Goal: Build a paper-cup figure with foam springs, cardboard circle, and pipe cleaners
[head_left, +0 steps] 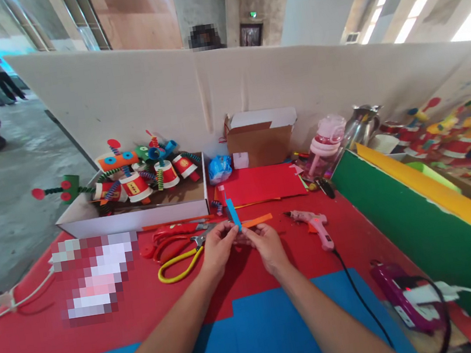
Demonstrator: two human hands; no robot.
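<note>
My left hand (218, 248) and my right hand (267, 245) meet above the red table, thumbs close together. Between their fingertips they pinch a blue paper strip (233, 212) that points up and away. An orange paper strip (259, 219) crosses its lower end and sticks out to the right. The fingers partly hide the spot where the strips meet, so I cannot tell whether they are joined. Left of my left hand lie yellow-handled scissors (182, 269) and red-handled pliers (170, 245). A pink glue gun (313, 224) rests right of my right hand.
A white box (135, 218) of paper-cup figures stands back left, beside a blue packet (219, 169). Red paper sheets (258, 183) and a pink bottle (325, 142) sit at the back. A green divider (402, 222) and purple power strip (408, 298) are right.
</note>
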